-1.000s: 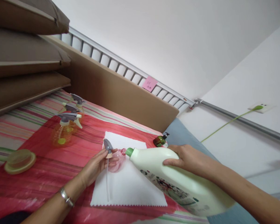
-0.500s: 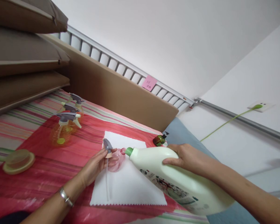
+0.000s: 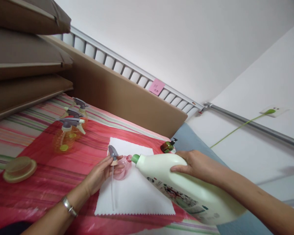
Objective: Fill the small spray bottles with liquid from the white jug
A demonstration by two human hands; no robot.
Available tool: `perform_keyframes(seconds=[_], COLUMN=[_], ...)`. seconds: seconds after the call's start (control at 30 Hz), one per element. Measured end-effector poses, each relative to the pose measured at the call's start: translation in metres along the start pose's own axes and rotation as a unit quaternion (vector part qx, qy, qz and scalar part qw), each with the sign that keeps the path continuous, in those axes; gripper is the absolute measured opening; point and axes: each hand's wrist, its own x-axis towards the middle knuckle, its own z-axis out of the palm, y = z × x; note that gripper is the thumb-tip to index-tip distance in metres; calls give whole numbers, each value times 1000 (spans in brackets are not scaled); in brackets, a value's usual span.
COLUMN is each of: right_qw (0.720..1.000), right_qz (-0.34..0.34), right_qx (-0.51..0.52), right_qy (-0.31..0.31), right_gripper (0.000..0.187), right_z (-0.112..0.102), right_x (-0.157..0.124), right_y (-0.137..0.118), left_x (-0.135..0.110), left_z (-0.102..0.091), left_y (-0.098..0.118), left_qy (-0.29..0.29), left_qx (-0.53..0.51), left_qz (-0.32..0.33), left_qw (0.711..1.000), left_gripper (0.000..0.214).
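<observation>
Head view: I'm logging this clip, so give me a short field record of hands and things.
Left hand: grips grey trigger sprayer head with its clear tube, beside small clear pink bottle
Right hand: holds large white plastic jug, tipped, green spout at pink bottle's mouth
Under: white zigzag-edged cloth
Nearby: clear orange spray bottles

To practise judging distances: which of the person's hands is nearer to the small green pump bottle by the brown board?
Right. The right hand, gripping the white jug, lies just beside the pump bottle; the left hand, holding the spray head, is across the white cloth.
</observation>
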Motion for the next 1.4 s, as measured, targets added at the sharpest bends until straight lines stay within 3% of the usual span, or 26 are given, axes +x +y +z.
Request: perform_keyframes(seconds=[1.17, 1.4], right_qw=[999, 992], right_qz=[2, 19], right_qx=[39, 118], right_qy=[25, 43], right_gripper=[46, 42], right_z=[1, 25], right_x=[1, -1], right_y=[0, 15], left_x=[2, 4], left_z=[-6, -11], left_y=[16, 16], left_qy=[2, 1], left_qx=[-11, -9], left_qz=[31, 36], left_qw=[999, 999], left_gripper=[33, 33])
